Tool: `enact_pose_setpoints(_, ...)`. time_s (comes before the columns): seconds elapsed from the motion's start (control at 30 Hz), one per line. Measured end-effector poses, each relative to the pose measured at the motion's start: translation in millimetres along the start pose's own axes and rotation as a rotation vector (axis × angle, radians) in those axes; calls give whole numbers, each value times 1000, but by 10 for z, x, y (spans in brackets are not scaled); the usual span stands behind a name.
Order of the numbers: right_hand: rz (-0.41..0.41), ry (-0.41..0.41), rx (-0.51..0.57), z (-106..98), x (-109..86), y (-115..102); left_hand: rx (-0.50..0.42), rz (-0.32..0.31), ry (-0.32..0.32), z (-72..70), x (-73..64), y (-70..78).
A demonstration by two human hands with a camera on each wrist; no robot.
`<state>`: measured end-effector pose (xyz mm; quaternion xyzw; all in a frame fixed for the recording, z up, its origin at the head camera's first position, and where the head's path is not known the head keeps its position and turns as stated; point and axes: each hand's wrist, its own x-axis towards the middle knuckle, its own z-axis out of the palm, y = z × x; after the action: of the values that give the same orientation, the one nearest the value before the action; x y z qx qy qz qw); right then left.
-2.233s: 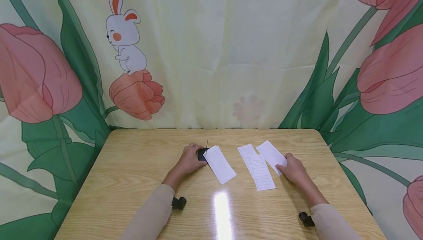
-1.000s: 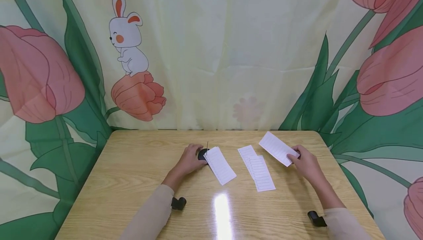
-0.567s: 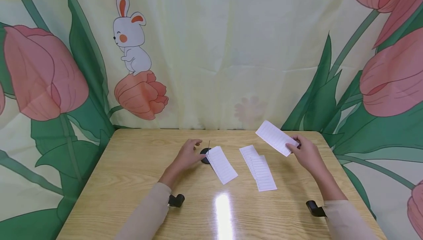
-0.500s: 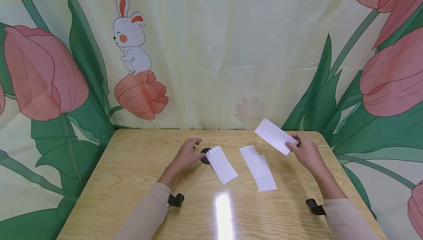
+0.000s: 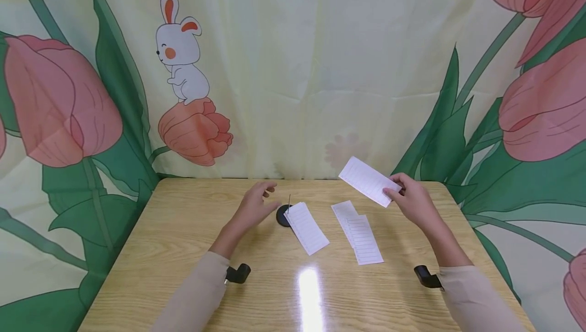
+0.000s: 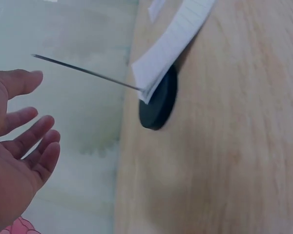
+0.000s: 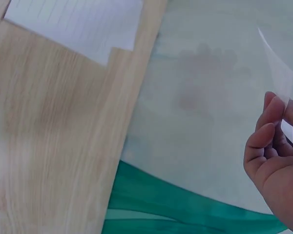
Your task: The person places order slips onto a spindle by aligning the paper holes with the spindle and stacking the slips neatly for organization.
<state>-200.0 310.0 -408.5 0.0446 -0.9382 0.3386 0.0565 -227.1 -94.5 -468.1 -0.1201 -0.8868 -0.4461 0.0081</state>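
A receipt spike with a round black base [image 5: 283,216] and a thin upright metal pin [image 6: 88,72] stands on the table. Several lined paper slips [image 5: 308,229] are pierced near one corner and lie across its base. Just left of the spike, my left hand [image 5: 254,206] hovers with loosely bent fingers, apart from the base and holding nothing. My right hand [image 5: 414,201] pinches a lined white paper slip [image 5: 366,178] at its near corner, raised above the table. In the right wrist view this slip [image 7: 279,73] appears nearly edge-on between thumb and fingers.
Two overlapping lined slips [image 5: 364,240] lie on the wooden table [image 5: 183,230] right of the spike. A curtain [image 5: 274,67] printed with tulips and a rabbit hangs behind the table's far edge. Black wrist cameras [image 5: 238,273] sit on both sleeves.
My right hand has lifted the slip off the table beside the other two and carried it up, then leftward. My left hand has let go of the spike's base and drawn back to the left.
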Motion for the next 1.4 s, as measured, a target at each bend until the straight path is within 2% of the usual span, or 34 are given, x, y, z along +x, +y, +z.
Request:
enact_pose_setpoints(0.3,-15,-32,100,200,32,-184,-45,81,43,-116,37,228)
enact_pose_setpoints(0.6,-32,-53,198,460,62,-344,-98,123,45,-91,89,327)
enact_pose_setpoints(0.73,-39,-66,232,579,55,-419,-133,117,53,-53,134,350)
enact_pose_setpoints(0.9,-42,-70,249,697,51,-483,-150,74,57,-19,167,402)
enact_pose_setpoints(1.4,-35,-112,332,873,21,-592,-181,21,56,11,186,401)
